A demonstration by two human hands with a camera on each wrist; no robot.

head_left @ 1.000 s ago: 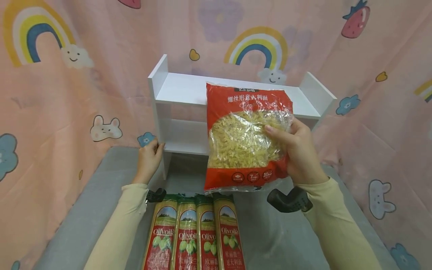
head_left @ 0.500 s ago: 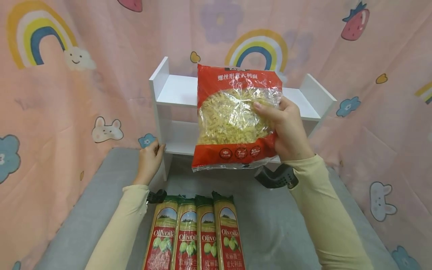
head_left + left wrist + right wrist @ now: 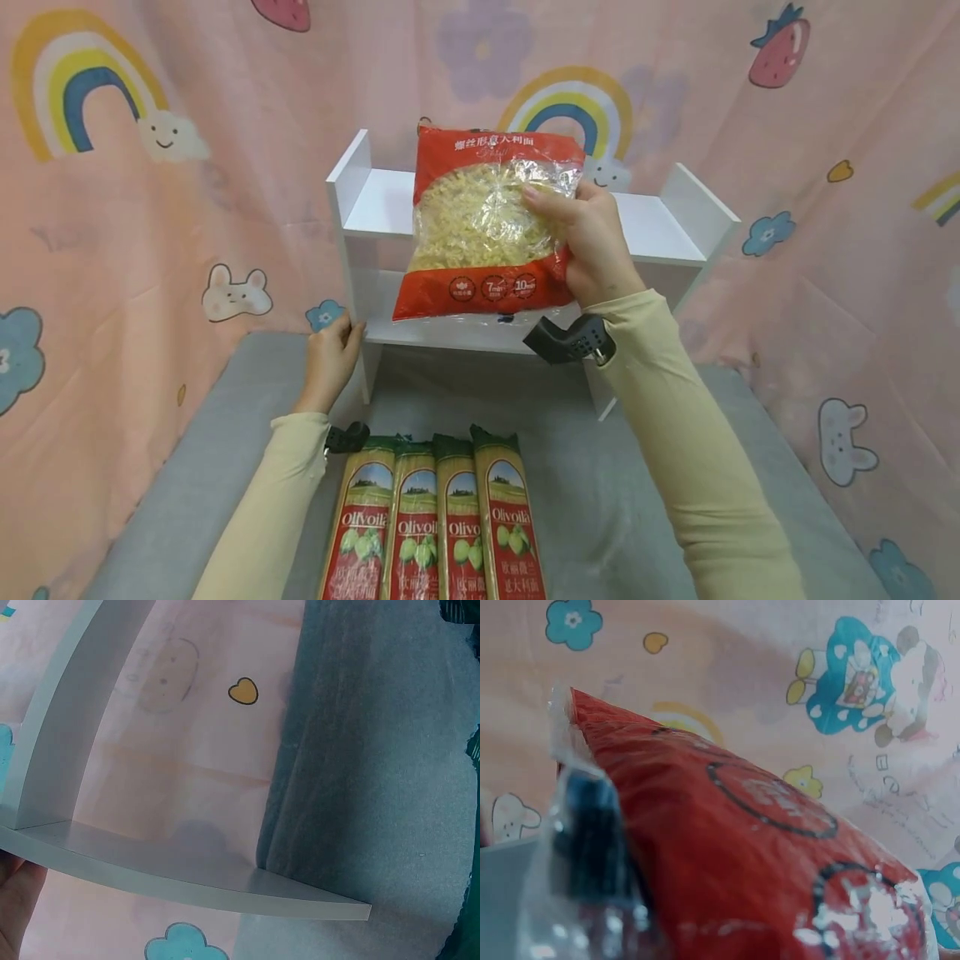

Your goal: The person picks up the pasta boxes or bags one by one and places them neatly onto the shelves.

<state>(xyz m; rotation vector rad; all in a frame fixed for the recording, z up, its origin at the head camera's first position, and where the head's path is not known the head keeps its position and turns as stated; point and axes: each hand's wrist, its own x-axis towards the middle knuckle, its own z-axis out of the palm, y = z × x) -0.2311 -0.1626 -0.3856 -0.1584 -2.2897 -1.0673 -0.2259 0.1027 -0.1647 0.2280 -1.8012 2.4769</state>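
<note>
In front of the shelf [image 3: 660, 229], my right hand [image 3: 596, 246] gripped the pasta bag [image 3: 487, 225] upright by its right edge; my left hand [image 3: 330, 354], fingers curled on the shelf's left post, steadied it.

From my head view, the bag of spiral pasta [image 3: 487, 223] covers the middle of the white shelf unit [image 3: 667, 229], and I cannot see whether the bag touches it. My right hand [image 3: 592, 246] shows a thumb on the bag's front; its fingers are hidden behind. The four Olivoila spaghetti packets [image 3: 435, 525] are cut off by the bottom edge. In my left wrist view, only a sliver of my left hand [image 3: 15, 900] shows. My right wrist view is a blurred red close-up.
</note>
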